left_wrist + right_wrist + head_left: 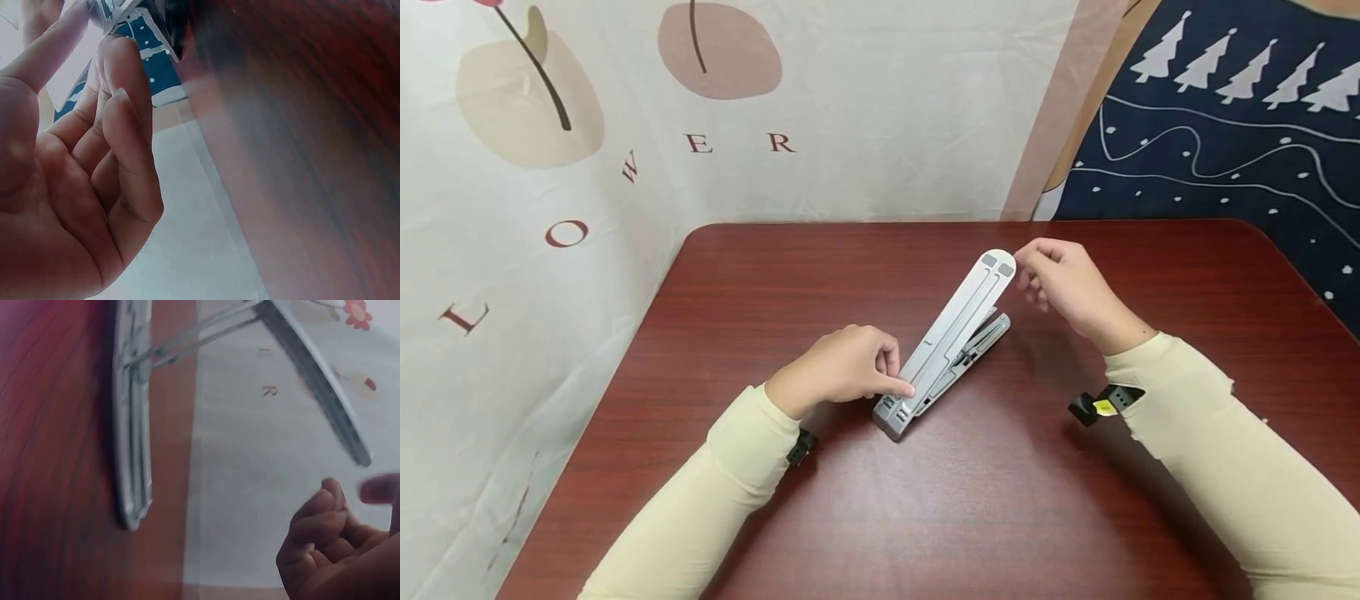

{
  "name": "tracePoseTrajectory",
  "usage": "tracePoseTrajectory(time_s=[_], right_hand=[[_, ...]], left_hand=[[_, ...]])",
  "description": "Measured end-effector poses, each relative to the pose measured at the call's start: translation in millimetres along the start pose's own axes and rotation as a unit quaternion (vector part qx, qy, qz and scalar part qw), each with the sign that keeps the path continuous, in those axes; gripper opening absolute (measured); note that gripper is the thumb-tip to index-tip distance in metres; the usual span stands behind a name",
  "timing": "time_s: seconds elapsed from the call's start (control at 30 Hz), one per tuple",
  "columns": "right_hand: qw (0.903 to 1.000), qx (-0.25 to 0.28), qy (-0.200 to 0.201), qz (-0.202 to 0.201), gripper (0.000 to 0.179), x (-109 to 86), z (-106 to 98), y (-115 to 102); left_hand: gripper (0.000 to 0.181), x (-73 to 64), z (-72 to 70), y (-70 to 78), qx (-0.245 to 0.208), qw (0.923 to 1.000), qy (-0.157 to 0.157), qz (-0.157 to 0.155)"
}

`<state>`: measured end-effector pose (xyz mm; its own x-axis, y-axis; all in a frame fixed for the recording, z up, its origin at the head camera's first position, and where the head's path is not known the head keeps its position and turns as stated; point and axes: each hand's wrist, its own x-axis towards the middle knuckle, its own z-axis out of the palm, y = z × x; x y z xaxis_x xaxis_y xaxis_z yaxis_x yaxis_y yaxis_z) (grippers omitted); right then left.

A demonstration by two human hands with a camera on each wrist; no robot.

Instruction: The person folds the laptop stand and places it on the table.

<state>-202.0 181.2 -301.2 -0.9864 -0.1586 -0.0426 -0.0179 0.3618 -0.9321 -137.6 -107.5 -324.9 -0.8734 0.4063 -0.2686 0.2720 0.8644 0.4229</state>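
A silver folding laptop stand stands partly unfolded on the table, its raised arm slanting up above the lower bar. Struts join the two parts in the right wrist view. My left hand pinches the grey hinge end, thumb on top. In the left wrist view, only a bit of the stand shows above the curled fingers. Close to the raised arm's rounded tip is my right hand, its fingers loosely bent. A small gap separates them in the right wrist view.
The stand rests on a reddish-brown wooden table with rounded far corners. Behind it hang a pale printed cloth and a dark blue cloth with white trees. Dark wrist cameras jut out beside the sleeves.
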Motion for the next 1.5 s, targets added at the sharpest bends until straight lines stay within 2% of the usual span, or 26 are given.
tracePoseTrajectory(time_s=[0.17, 0.43, 0.63, 0.97, 1.5], right_hand=[[0.9986, -0.039, -0.035, -0.003, 0.017, 7.6, -1.8, 16.6], [0.9944, -0.098, -0.036, -0.017, 0.018, 12.7, 2.7, 31.8], [0.9929, -0.110, -0.042, -0.014, 0.020, 16.3, 5.8, 39.8], [0.9859, -0.146, -0.079, -0.018, 0.015, 23.1, 8.6, 55.0], [0.9808, -0.150, -0.123, -0.015, 0.012, 28.8, 10.1, 63.2]], left_hand=[[0.035, 0.0, 0.9, -1.0, 0.002, 1.0000, 0.002, 0.001], [0.035, 1.2, 1.7, -1.2, 0.001, 1.0000, 0.008, 0.006], [0.036, 0.7, 1.1, -1.5, -0.007, 0.9999, 0.006, 0.010], [0.035, 1.1, 1.5, -2.2, -0.008, 1.0000, 0.003, 0.005], [0.036, 2.9, 3.7, -5.7, -0.010, 0.9999, 0.002, 0.007]])
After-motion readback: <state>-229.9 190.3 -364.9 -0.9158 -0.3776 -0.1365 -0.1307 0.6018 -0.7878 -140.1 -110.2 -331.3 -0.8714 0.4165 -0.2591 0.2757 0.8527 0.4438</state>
